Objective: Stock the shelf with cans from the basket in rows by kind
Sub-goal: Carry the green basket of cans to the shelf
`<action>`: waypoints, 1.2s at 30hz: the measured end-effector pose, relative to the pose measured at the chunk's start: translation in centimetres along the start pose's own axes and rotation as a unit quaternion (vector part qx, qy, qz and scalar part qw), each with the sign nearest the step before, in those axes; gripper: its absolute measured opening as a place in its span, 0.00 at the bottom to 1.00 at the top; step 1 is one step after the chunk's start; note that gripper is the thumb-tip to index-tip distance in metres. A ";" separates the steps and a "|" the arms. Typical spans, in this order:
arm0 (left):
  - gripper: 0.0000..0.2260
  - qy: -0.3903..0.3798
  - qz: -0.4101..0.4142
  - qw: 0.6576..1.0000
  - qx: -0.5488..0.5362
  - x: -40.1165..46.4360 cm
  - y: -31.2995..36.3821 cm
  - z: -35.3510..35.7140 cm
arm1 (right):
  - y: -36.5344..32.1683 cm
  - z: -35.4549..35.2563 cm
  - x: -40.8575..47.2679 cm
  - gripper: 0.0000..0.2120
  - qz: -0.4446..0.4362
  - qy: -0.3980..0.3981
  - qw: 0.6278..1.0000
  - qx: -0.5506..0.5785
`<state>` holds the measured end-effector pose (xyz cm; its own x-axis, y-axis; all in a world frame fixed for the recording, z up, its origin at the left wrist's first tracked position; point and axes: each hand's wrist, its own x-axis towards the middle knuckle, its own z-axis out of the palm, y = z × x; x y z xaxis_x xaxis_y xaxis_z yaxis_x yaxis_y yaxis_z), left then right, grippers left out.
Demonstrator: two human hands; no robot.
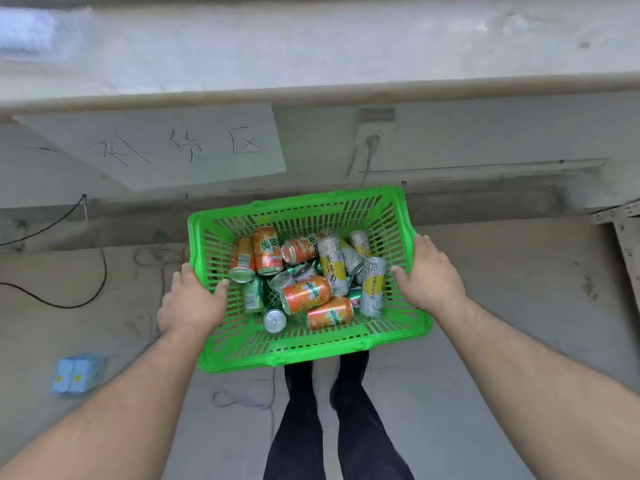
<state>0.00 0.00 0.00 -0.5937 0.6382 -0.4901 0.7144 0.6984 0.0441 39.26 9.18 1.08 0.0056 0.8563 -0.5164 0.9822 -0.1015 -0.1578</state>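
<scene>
A green slatted plastic basket (311,351) hangs in the air above my legs. My left hand (190,303) grips its left rim and my right hand (429,278) grips its right rim. Inside lie several orange cans (306,294), tall silver-and-yellow cans (333,265) and green cans (253,296), jumbled on their sides. A pale shelf board (311,46) with a rounded front edge runs across the top of the view, bare where I can see it.
A paper sign with handwritten characters (156,147) hangs below the shelf. A wall socket with a plugged cord (373,136) is to its right. Black cables (69,292) and a blue packet (78,374) lie on the floor at left. A metal rack corner (620,220) is at right.
</scene>
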 end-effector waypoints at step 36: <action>0.13 -0.051 0.122 0.991 -0.037 -6.9 5.2 -6.5 | 10.4 -4.8 -13.9 0.06 0.288 0.061 0.914 0.278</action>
<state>5.40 1.29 9.23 -0.3637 0.7573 -0.5425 0.8007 0.5517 0.2334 50.34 -1.35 10.68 0.5465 0.6258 -0.5565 0.5629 -0.7665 -0.3092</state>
